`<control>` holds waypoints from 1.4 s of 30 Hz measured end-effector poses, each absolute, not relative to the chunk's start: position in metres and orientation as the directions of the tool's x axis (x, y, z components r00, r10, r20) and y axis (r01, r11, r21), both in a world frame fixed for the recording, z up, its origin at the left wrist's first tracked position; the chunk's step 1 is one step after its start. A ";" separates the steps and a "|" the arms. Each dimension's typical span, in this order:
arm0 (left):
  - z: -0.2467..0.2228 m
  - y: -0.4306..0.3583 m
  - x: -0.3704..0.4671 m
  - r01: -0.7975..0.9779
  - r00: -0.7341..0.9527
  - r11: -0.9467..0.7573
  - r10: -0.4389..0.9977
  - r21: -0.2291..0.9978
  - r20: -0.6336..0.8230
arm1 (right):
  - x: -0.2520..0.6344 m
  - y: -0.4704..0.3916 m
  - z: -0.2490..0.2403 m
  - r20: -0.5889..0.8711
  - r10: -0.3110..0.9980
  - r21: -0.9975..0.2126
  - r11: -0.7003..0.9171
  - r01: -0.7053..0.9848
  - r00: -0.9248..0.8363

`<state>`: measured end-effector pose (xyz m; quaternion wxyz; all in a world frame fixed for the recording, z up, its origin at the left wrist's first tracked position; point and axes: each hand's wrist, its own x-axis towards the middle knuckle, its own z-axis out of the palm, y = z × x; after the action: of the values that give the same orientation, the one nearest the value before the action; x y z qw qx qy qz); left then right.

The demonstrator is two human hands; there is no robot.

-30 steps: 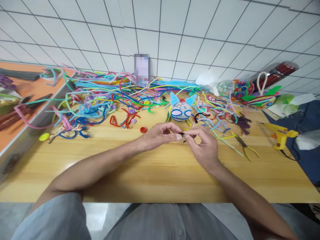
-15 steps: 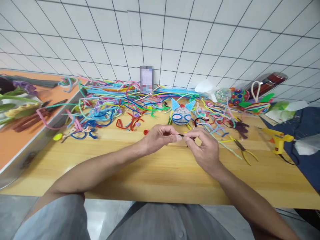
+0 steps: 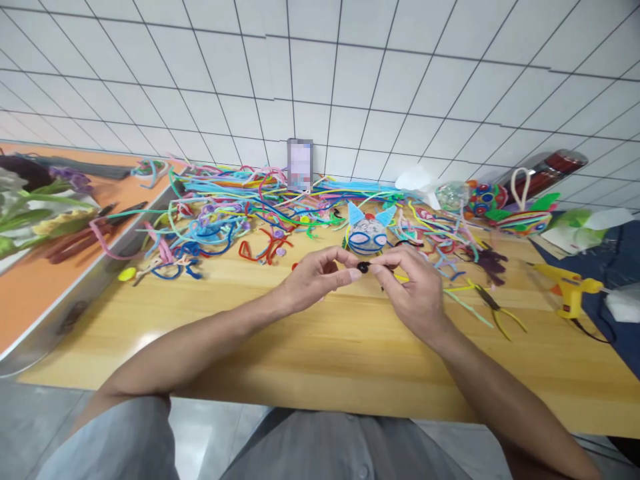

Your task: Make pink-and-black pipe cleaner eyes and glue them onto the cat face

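Over the middle of the table my left hand [image 3: 320, 277] pinches a small black pipe cleaner coil [image 3: 363, 267] between thumb and forefinger. From the other side my right hand [image 3: 413, 287] grips the black pipe cleaner close to the coil, its fingertips nearly meeting the left ones. Just behind both hands sits a craft animal head [image 3: 369, 235] with light blue pointed ears and blue-ringed pink eyes; its lower part is hidden by the hands. A red piece behind the left hand is mostly covered.
Loose coloured pipe cleaners [image 3: 215, 227] lie along the back, with a phone [image 3: 300, 165] leaning on the wall. Yellow-handled pliers [image 3: 500, 310] and a yellow glue gun [image 3: 575, 290] are at right. An orange tray [image 3: 30, 313] borders the left.
The black pipe cleaner has turned between my fingers, so a round coil now shows where only a thin dark line was visible. The view has shifted slightly.
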<state>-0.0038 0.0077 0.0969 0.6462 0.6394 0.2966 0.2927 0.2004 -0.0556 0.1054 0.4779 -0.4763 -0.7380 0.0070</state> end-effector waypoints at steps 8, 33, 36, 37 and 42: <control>0.099 0.021 -0.006 0.091 0.729 -0.118 0.684 0.989 0.014 | 0.197 -0.048 0.103 0.705 0.697 -0.441 0.575 0.689 -0.132; 0.090 0.023 -0.002 -0.027 0.603 0.019 0.797 0.999 0.001 | 0.198 -0.039 0.102 0.654 0.756 -0.568 0.511 0.645 -0.023; 0.095 0.029 -0.004 0.008 0.632 -0.072 0.773 0.997 0.051 | 0.198 -0.038 0.102 0.652 0.754 -0.544 0.536 0.645 -0.077; 0.096 0.030 -0.004 0.018 0.643 -0.079 0.764 0.997 0.049 | 0.197 -0.038 0.102 0.654 0.751 -0.539 0.545 0.642 -0.088; 0.097 0.027 0.002 -0.016 0.584 0.009 0.812 1.000 0.002 | 0.196 -0.040 0.103 0.659 0.751 -0.558 0.520 0.646 -0.036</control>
<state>0.0024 0.0269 0.0973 0.6347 0.6238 0.3191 0.3259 0.1959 -0.0403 0.1030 0.4952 -0.4868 -0.7176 0.0531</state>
